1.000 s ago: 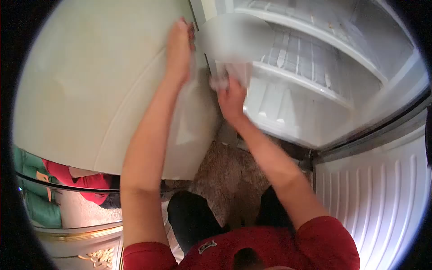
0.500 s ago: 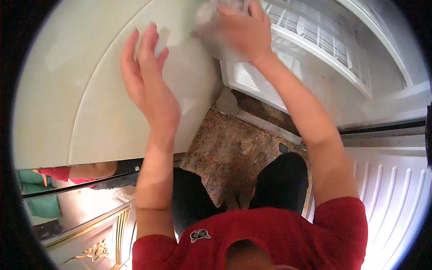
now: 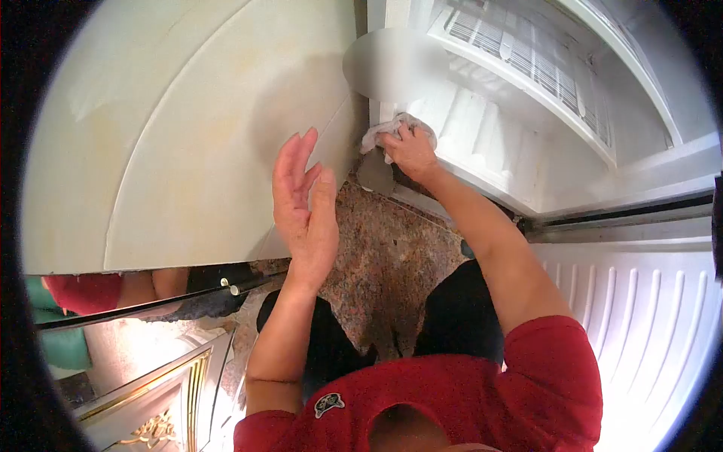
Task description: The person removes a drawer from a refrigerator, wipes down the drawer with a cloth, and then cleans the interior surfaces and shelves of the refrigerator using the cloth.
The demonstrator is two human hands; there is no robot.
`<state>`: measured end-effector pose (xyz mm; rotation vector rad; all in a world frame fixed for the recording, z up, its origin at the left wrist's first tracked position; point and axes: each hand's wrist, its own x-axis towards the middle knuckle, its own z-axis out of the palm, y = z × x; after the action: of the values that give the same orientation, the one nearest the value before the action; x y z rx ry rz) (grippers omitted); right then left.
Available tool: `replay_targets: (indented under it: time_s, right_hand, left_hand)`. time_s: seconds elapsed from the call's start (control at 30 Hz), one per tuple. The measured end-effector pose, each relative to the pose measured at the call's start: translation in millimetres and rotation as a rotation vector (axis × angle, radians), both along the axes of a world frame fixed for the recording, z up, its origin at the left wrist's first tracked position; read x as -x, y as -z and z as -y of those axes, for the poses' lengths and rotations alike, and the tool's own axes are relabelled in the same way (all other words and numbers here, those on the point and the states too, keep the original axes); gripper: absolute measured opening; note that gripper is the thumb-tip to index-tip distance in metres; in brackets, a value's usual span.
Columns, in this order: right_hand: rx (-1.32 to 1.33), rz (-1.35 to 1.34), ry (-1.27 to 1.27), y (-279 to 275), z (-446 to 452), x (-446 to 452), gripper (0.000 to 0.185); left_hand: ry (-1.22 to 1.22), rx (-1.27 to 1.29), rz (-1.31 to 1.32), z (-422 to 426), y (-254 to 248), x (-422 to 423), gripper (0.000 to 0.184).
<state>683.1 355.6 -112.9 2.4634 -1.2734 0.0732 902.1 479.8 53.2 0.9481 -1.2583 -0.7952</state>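
My right hand [image 3: 413, 153] grips a pale, crumpled cloth [image 3: 399, 129] and presses it against the lower front corner of a white fridge frame [image 3: 452, 162]. Some of the cloth is hidden under my fingers. My left hand [image 3: 305, 207] hangs in the air with its fingers stretched out and holds nothing. It is close to a large cream panel [image 3: 211, 143] with a curved line across it. Whether it touches the panel, I cannot tell.
The fridge's open door [image 3: 625, 316], ribbed inside, stands at the right. A wire-fronted shelf [image 3: 520, 56] is higher up inside. Mottled brown floor [image 3: 384, 241] lies between my knees. At the lower left is a white panel with gold trim [image 3: 173, 407].
My right hand has moved the cloth down from the upper edge to the fridge's lower corner. My left hand has come down and to the right, still with its fingers stretched.
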Motion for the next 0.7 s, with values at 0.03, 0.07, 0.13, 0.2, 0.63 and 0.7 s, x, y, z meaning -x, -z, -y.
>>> replay_targets:
  time_s: [0.03,0.07,0.13,0.2,0.63,0.7]
  right_hand:
    - [-0.016,-0.033,0.011,-2,-2,-4,0.028]
    - [-0.030,-0.069,0.021,-5,-6,-5,0.027]
    - [-0.077,-0.192,0.013,-13,-14,0,0.026]
    - [-0.113,-0.201,0.036,-15,-18,7,0.025]
    - [-0.176,0.522,0.321,-36,8,33,0.034]
    - [-0.171,0.203,0.425,-21,2,13,0.036]
  left_hand:
    - [0.006,-0.012,0.006,-3,3,-1,0.047]
    - [0.015,-0.031,0.014,-7,8,-3,0.047]
    - [0.034,-0.050,0.030,-10,19,-7,0.047]
    - [0.043,-0.070,0.018,-12,27,-7,0.047]
    - [0.035,0.106,0.162,74,12,30,0.061]
    - [-0.035,0.245,0.172,108,-5,51,0.071]
